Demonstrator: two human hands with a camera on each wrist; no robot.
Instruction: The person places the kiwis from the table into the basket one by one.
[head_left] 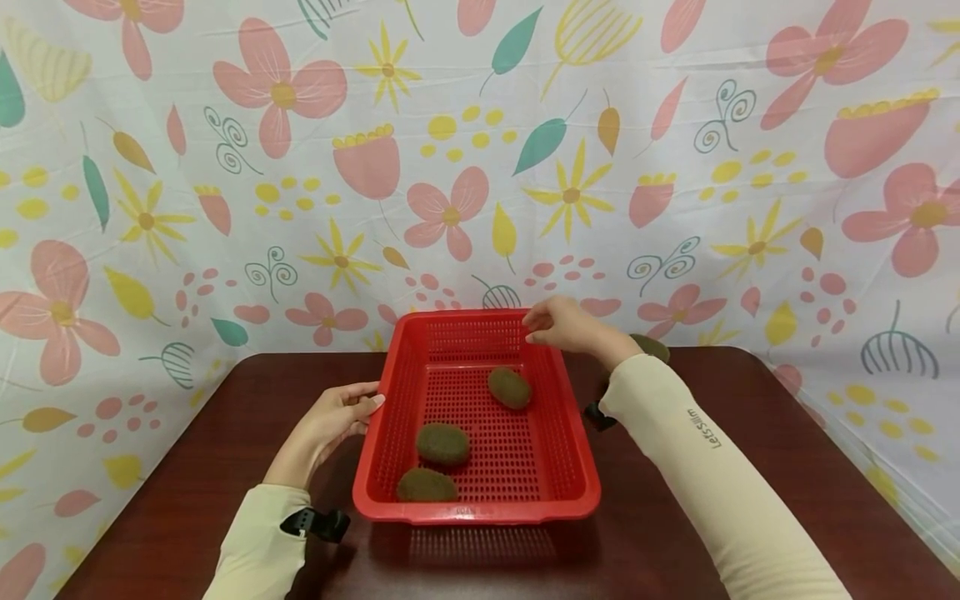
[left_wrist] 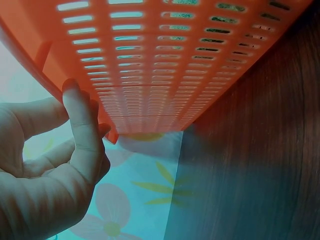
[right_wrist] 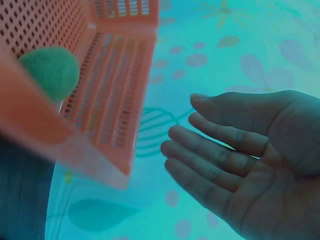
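A red plastic basket [head_left: 480, 510] with slotted walls stands on the table in the head view. Inside it lie three brown kiwis: one kiwi [head_left: 509, 388] toward the back right, a second kiwi [head_left: 442, 444] left of the middle, and a third kiwi [head_left: 427, 485] at the front left. My left hand [head_left: 333, 421] grips the basket's left rim between thumb and fingers. By the far right corner is my right hand [head_left: 566, 323], holding nothing; in the right wrist view its fingers [right_wrist: 210, 172] are loosely spread, apart from the basket.
Another kiwi [head_left: 651, 347] shows partly behind the right forearm, near the back of the dark wooden table [head_left: 300, 375]. A flower-printed cloth [head_left: 480, 167] hangs behind the table's back edge, close to the basket. Black straps [head_left: 315, 524] circle the wrists.
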